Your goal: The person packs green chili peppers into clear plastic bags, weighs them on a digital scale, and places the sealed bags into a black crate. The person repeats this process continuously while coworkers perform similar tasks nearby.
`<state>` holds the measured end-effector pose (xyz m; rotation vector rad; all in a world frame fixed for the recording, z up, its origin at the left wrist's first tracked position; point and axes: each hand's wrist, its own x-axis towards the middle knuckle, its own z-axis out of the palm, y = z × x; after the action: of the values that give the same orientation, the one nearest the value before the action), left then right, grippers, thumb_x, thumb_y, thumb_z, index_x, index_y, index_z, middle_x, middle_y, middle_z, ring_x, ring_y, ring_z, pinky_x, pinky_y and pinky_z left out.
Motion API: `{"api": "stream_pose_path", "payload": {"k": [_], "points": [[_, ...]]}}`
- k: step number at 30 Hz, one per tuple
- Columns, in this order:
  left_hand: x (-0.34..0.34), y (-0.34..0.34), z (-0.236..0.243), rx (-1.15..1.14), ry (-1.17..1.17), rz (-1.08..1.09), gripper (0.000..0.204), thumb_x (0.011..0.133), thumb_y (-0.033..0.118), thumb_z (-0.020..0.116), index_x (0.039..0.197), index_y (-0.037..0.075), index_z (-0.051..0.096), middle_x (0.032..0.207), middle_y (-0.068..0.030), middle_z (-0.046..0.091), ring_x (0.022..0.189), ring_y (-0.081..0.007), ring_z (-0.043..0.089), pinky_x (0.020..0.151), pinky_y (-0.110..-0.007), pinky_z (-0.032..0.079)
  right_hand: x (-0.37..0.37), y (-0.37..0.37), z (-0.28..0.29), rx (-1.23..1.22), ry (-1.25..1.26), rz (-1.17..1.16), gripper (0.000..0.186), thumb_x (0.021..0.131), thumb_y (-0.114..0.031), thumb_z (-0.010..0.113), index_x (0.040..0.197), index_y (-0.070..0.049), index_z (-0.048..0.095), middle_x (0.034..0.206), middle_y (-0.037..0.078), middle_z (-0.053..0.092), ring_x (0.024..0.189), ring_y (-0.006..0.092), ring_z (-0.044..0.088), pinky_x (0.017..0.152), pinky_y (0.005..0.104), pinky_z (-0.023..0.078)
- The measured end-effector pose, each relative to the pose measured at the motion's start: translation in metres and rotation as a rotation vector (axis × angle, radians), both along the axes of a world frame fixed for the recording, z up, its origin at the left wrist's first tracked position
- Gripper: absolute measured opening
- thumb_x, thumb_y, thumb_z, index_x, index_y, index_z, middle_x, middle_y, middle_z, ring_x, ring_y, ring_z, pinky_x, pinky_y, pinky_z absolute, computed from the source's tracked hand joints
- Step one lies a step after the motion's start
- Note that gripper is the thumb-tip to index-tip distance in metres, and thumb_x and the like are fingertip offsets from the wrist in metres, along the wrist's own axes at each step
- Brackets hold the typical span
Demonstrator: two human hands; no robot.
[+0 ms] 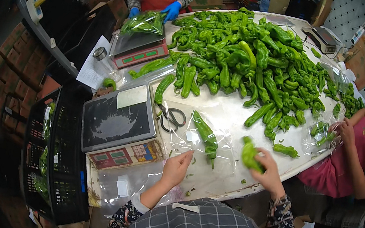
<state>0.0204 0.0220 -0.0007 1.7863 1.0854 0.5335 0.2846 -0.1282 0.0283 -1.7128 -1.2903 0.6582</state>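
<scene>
My left hand (176, 168) is closed at the near left edge of a clear plastic bag (223, 150), fingertips appearing pinched on it. A long green pepper (205, 135) lies in or on that bag, stem toward me. My right hand (266, 172) grips a light green, curled pepper (250, 151), slightly blurred, to the bag's right. Black-handled scissors (173, 121) lie beside the bag, next to a scale (119, 117) with a dark plate. A large heap of green peppers (252, 65) covers the far part of the white table (201, 182).
A co-worker's blue-gloved hands (171, 10) hold bagged peppers over a red scale (140, 54). At right, another worker's hands (345, 132) handle a bag. A black crate (70, 168) stands left; loose bags (111, 185) lie near me; a small scale (323, 38) is at back right.
</scene>
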Motion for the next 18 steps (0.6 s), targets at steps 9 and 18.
{"api": "stream_pose_path", "payload": {"k": [9, 18], "points": [[0.011, -0.019, 0.015, 0.170, -0.055, -0.244, 0.031, 0.089, 0.020, 0.050, 0.118, 0.010, 0.055, 0.064, -0.0128, 0.057, 0.056, -0.0189, 0.056, 0.054, -0.031, 0.043, -0.106, 0.085, -0.048, 0.026, -0.271, 0.123, 0.041, 0.068, -0.025, 0.064, 0.105, -0.006, 0.059, 0.117, 0.019, 0.051, 0.101, 0.0335, 0.053, 0.084, 0.0411, 0.042], [-0.005, -0.009, 0.008, 0.106, 0.016, -0.026, 0.027, 0.090, 0.017, 0.050, 0.114, 0.008, 0.059, 0.058, -0.0069, 0.055, 0.053, -0.0070, 0.046, 0.050, -0.026, 0.040, -0.096, 0.109, -0.050, 0.216, -0.348, 0.186, 0.028, 0.078, -0.017, 0.059, 0.104, -0.006, 0.058, 0.117, 0.013, 0.052, 0.103, 0.0284, 0.053, 0.084, 0.0388, 0.042]]}}
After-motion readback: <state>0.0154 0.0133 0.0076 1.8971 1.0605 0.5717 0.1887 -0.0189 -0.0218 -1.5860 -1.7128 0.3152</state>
